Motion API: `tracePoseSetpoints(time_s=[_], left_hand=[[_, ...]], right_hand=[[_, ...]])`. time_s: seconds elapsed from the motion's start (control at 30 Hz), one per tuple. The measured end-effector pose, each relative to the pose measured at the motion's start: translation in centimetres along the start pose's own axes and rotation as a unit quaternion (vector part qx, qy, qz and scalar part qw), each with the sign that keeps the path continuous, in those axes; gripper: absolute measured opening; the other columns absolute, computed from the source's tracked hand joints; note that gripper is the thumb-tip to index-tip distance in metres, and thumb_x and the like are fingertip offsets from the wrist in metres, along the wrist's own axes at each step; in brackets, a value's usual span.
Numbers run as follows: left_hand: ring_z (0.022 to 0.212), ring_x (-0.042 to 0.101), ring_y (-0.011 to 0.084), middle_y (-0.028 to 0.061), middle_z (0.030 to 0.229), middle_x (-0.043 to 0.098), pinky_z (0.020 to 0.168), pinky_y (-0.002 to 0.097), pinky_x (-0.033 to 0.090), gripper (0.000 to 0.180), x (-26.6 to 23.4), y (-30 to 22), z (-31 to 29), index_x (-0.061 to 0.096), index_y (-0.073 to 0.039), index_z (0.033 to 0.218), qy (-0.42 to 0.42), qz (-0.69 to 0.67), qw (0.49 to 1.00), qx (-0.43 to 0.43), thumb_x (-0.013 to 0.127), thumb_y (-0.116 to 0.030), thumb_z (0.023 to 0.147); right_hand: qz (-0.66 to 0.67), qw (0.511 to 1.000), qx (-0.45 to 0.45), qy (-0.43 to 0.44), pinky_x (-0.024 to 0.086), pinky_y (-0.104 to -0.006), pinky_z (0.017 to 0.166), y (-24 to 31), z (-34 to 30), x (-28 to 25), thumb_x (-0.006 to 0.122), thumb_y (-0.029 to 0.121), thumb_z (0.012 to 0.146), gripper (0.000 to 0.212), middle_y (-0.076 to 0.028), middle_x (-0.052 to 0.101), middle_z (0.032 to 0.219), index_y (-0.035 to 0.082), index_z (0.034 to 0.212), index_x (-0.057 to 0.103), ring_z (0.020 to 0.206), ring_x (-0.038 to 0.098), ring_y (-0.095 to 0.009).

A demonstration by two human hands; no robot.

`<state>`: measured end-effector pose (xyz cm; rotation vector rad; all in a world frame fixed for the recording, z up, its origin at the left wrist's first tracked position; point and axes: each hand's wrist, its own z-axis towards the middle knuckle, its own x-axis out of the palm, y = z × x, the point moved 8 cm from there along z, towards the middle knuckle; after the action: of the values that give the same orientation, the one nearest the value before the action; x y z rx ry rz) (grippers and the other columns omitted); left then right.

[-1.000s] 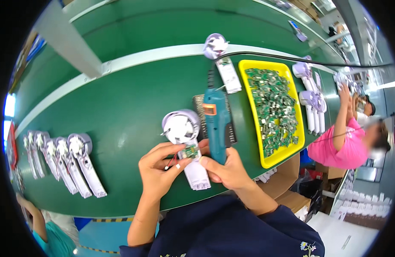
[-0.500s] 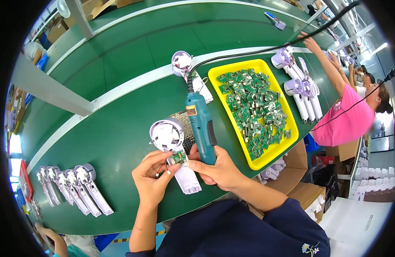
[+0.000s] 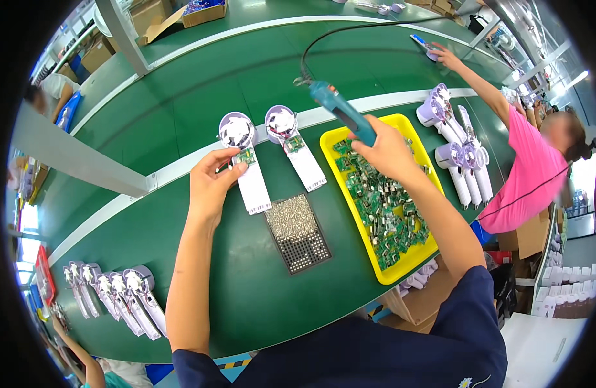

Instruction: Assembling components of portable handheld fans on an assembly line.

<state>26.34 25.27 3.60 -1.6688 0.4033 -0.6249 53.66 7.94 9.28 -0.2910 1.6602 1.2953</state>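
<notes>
A white-and-lilac handheld fan housing lies on the green table toward its far edge. My left hand pinches it by the small green circuit board below the fan head. Another such fan lies just to its right, also with a green board in it. My right hand grips a teal electric screwdriver, raised and tilted above the far end of a yellow tray full of green circuit boards. Nearer me sits a black perforated plate partly covered with small screws.
Several fans stand in a row at the left, and more fans lie right of the yellow tray. A person in pink reaches across from the right. The screwdriver's black cable arches over the far bench.
My left hand has moved the fan away from me, beside the other one. The screwdriver has lifted off it and swung up to the right. The screw plate is uncovered now.
</notes>
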Motion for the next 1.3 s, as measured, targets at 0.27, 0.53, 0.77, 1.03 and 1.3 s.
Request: tracePoseSetpoints(time_s=[0.27,0.53,0.77,1.03,1.3], left_hand=[[0.099,0.062,0.0166,0.0066,0.102,0.068,0.083,0.0317,0.054,0.03,0.2,1.0,1.9,0.071,-0.003,0.106,-0.019,0.073,0.996,0.038,0.074,0.002,0.076],[0.096,0.062,0.0157,0.0072,0.096,0.068,0.084,0.0301,0.051,0.031,2.9,3.0,3.1,0.07,-0.001,0.101,0.002,0.057,0.992,0.108,0.074,0.005,0.071],[0.076,0.062,0.0153,0.0051,0.086,0.06,0.065,0.0293,0.053,0.035,2.3,4.8,3.9,0.068,-0.002,0.103,-0.002,-0.036,0.999,-0.036,0.071,0.012,0.071],[0.091,0.067,0.0187,0.0125,0.108,0.066,0.08,0.0318,0.056,0.045,2.9,-0.4,-2.3,0.059,-0.002,0.13,-0.002,0.229,0.966,0.12,0.07,-0.009,0.086],[0.096,0.067,0.018,0.0129,0.108,0.068,0.085,0.031,0.056,0.031,1.3,1.1,-20.8,0.06,0.003,0.122,0.077,-0.21,0.972,-0.07,0.064,-0.015,0.097]], right_hand=[[-0.13,0.987,-0.095,-0.003,0.052,-0.0498,0.071,1.7,1.4,2.6,0.077,0.024,0.077,0.047,-0.019,0.069,0.087,0.012,0.118,0.058,0.084,0.066,-0.041],[-0.035,0.996,-0.079,-0.025,0.048,-0.0339,0.069,0.9,0.1,-0.2,0.068,0.004,0.083,0.021,-0.011,0.066,0.082,0.001,0.102,0.059,0.074,0.064,-0.02],[0.19,0.981,0.036,0.01,0.039,-0.0229,0.048,1.6,-3.3,-0.3,0.069,0.005,0.083,0.03,-0.004,0.064,0.092,0.003,0.11,0.056,0.058,0.05,-0.006],[0.567,0.812,0.127,0.063,0.027,-0.0213,0.033,5.4,-13.9,3.9,0.061,0.0,0.089,0.037,-0.008,0.063,0.105,0.008,0.122,0.045,0.04,0.039,-0.006],[0.644,0.733,0.135,0.168,0.032,-0.0213,0.037,13.4,-18.9,13.6,0.062,-0.005,0.088,0.036,-0.015,0.067,0.106,0.003,0.12,0.046,0.044,0.045,-0.007]])
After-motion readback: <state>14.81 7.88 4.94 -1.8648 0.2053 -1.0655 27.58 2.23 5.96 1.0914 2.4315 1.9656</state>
